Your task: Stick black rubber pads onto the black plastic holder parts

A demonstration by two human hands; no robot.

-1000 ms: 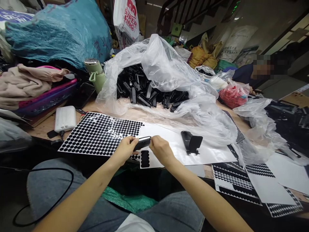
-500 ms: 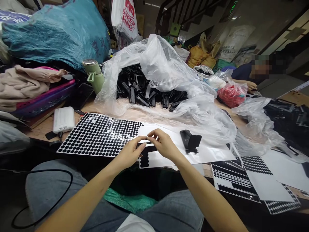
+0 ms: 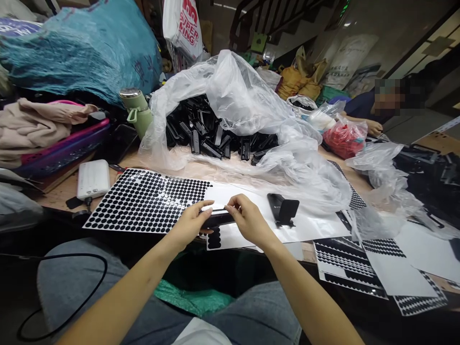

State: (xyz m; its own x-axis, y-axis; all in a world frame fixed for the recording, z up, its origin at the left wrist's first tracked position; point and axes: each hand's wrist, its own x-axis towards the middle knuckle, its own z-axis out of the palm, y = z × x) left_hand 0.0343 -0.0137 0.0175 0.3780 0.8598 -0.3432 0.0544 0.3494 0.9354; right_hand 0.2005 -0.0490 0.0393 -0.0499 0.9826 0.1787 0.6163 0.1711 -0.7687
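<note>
An oblong black plastic piece [image 3: 218, 219] is gripped in my left hand [image 3: 190, 221], thumb on top and fingers beneath its left end. My right hand [image 3: 246, 218] has its thumb and forefinger pinched together at the right end of the piece's upper edge; whatever sits between those fingertips is too small to make out. Below both hands lies a white sheet of black round stickers [image 3: 143, 201], with a short column of dots [image 3: 214, 238] near its front edge. Right of my right hand, a black folding phone stand [image 3: 283, 209] stands unfolded on the white backing.
Behind the sheet, a clear plastic bag [image 3: 237, 96] spills many black plastic parts [image 3: 201, 129]. At left are a white power bank [image 3: 93, 178], a green flask [image 3: 138, 112] and a basket [image 3: 64, 143]. More sticker sheets [image 3: 348, 268] overlap at right. A co-worker [image 3: 366, 108] sits far right.
My hands have moved apart: the right fingertips were touching the left ones and are now at the piece's right end. The black piece has tilted, showing more of its side.
</note>
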